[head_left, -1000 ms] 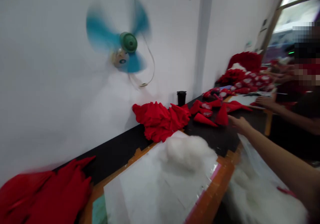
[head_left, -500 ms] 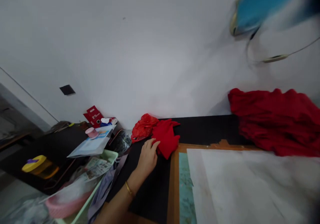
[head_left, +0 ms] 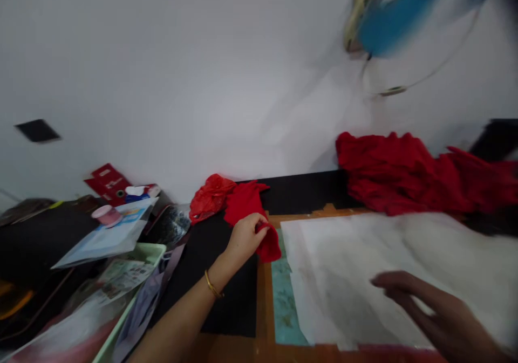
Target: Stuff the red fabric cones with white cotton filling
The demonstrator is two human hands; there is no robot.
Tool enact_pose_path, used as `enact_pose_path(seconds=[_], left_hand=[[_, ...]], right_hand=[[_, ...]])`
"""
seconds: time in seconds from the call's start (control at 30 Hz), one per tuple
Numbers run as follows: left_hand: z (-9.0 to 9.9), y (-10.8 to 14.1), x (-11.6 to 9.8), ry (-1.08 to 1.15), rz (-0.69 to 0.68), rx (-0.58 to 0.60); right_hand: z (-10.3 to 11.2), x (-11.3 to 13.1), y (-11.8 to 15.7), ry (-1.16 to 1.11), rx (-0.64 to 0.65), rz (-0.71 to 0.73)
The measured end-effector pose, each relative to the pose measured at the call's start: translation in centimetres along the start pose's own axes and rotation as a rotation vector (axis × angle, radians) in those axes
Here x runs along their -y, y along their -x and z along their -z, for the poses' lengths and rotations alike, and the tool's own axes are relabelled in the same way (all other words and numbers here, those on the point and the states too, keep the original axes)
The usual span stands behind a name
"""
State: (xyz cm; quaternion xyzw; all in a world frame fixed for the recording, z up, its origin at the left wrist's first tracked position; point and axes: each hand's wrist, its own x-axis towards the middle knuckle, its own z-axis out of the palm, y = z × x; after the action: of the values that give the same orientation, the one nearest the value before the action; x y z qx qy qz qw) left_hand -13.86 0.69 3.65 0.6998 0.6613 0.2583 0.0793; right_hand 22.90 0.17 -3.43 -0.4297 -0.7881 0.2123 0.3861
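Observation:
Pinched in my left hand (head_left: 245,238) is a piece of red cloth (head_left: 270,248), its edge curled over the fingers. More red cloth (head_left: 244,200) lies just behind that hand, on the black tabletop; whether it is joined to the held piece I cannot tell. A crinkled red plastic bag (head_left: 211,194) sits to its left. On the right, my right hand (head_left: 439,312) hovers over a white sheet (head_left: 335,276), fingers stretched out and slightly blurred, holding nothing. A gold bangle circles my left wrist.
A large heap of red fabric (head_left: 396,174) lies along the wall at right. To the left stand a green basket (head_left: 151,250) with papers and plastic, a pink tub (head_left: 106,215) on papers, and a red box (head_left: 107,184). A blurred blue object (head_left: 392,23) hangs at upper right.
My left hand has taken hold of a piece of red cloth and drawn its near end toward the white sheet. My right hand has come into view. The view has turned right.

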Motion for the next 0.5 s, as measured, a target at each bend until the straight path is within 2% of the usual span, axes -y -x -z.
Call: enact_pose_path(seconds=[0.07,0.1,0.17,0.23,0.3,0.37,0.43,0.5], left_hand=[[-1.7,1.3,-1.4,0.031,-0.028,0.101],[-2.3,2.0,-1.9,0.045,-0.042,0.162],[-3.0,3.2,-2.1,0.09,-0.046,0.283],[-2.9,3.8,-1.9,0.204,0.028,0.365],[-2.2,3.6,-1.4,0.324,0.12,0.331],[-1.8,2.9,-1.3,0.403,0.166,0.271],[-2.1,2.0,-1.8,0.46,0.171,0.252],[-3.1,1.3,-3.0,0.491,0.156,0.247]], right_hand=[[-0.2,1.0,0.0,0.006,0.135,0.029],[-0.1,1.1,-0.4,0.034,0.144,0.014],[0.7,0.5,-1.2,0.128,0.037,-0.046],[2.8,-1.0,-1.7,0.246,-0.098,-0.095],[5.4,-2.9,-1.9,0.357,-0.179,-0.133],[7.3,-4.4,-2.2,0.441,-0.184,-0.162],[7.8,-5.5,-2.9,0.505,-0.104,-0.141],[6.6,-6.1,-4.1,0.572,0.04,-0.073]])
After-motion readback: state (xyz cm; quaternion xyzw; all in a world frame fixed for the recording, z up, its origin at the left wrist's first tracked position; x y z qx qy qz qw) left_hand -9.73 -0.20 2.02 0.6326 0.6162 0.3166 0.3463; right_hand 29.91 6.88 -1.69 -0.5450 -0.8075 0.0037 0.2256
